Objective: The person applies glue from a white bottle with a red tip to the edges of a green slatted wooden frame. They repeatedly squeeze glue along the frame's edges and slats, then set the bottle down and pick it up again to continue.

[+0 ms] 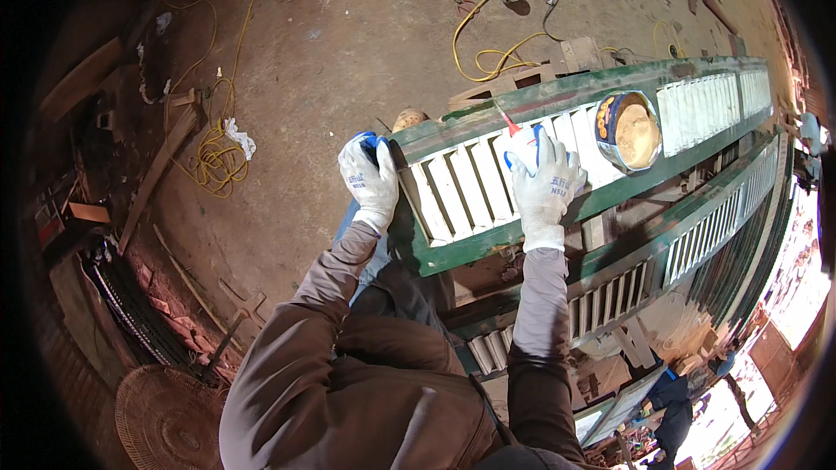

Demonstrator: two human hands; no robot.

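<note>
Resting flat on stacked frames, a green louvred shutter (557, 157) with white slats served as the landmark. On its slats, the gloved right hand (544, 187) pressed a pale flat tool, its grip unclear. At the shutter's near end, the left hand (370, 178) curled closed over the corner. A tin of tan filler (629, 130) sat open further along the shutter. Beyond it, yellow cable (488, 57) lay on the dirt floor (348, 35). Progress: filling judged partway; slats beyond the tin appeared untreated.

A green louvred shutter (522, 209) carries an open tin of tan paste (629, 130), over a dirt floor (348, 43) strewn with yellow cable (213, 157).
</note>
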